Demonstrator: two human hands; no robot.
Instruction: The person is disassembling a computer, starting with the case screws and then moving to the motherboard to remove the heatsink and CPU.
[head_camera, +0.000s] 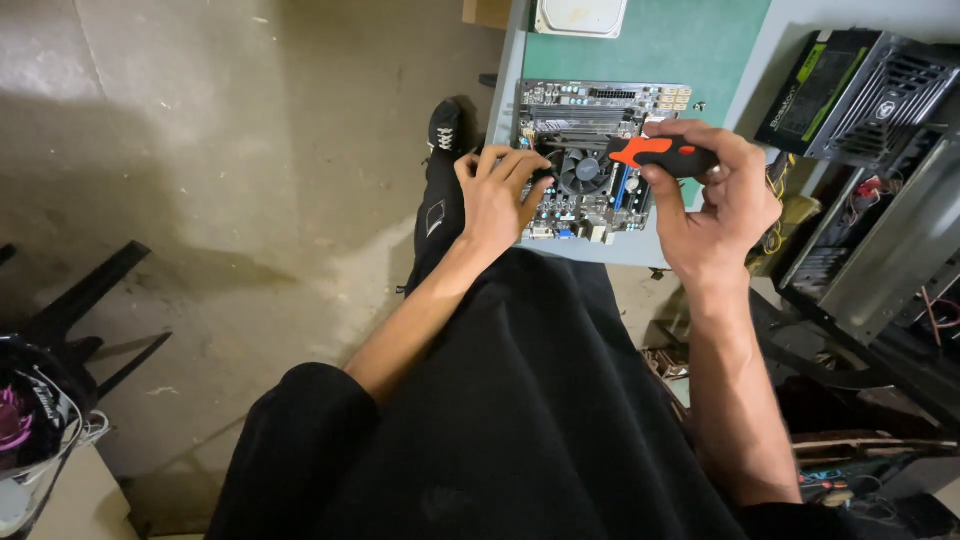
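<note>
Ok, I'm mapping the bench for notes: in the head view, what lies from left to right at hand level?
Black shoe → left hand → cooler fan → orange-and-black screwdriver → right hand → power supply.

- The screwdriver (662, 153) handle is bright orange and black.
- The circuit board (598, 160) is dark with blue and grey parts, and its fan (583, 170) is black.
- The worktop (690, 45) is green with a pale grey edge.
- The clothes (520, 420) are black.
- The floor (200, 150) is grey with lighter patches.
- The shoe (445, 128) is black with white laces.
</note>
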